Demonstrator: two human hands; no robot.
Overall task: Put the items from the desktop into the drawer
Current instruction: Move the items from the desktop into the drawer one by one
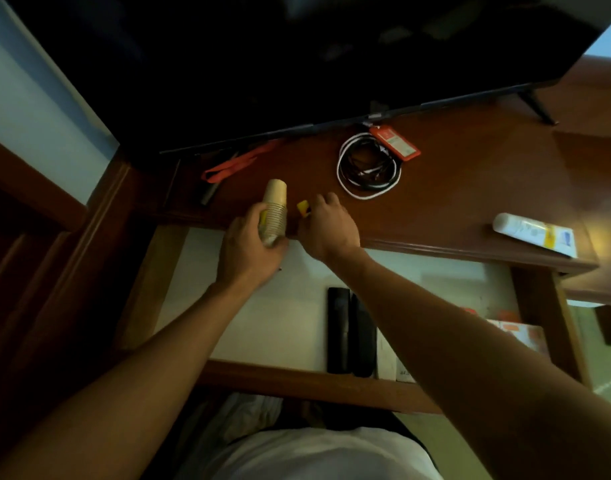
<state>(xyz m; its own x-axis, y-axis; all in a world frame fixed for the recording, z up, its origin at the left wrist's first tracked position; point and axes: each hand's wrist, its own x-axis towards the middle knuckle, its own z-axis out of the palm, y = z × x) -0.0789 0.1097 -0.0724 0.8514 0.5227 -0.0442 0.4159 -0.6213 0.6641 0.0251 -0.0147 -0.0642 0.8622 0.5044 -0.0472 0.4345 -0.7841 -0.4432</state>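
- Coiled cables [368, 168], a red tag [394, 143] and a tube [534, 233] lie right of centre on the table [470, 174].
- Your left hand [248, 247] grips the cup stack [274, 211] at frame centre, long axis toward the top.
- Your right hand's [326, 226] fingers close on a yellow piece [303, 206].
- The drawer [280, 306] is open below.

On the desk [470, 174] before me, my left hand [248, 247] wraps a stack of cups [274, 211] at the front edge, my right hand [326, 228] just beside it on a small item [303, 206]. Behind lie a coiled cable [368, 168] with a tag [394, 142], a strap [235, 164] to the left, a tube [536, 233] far right. A screen [297, 64] stands at the back. Two remotes [349, 330] lie in the open drawer [283, 317] below.
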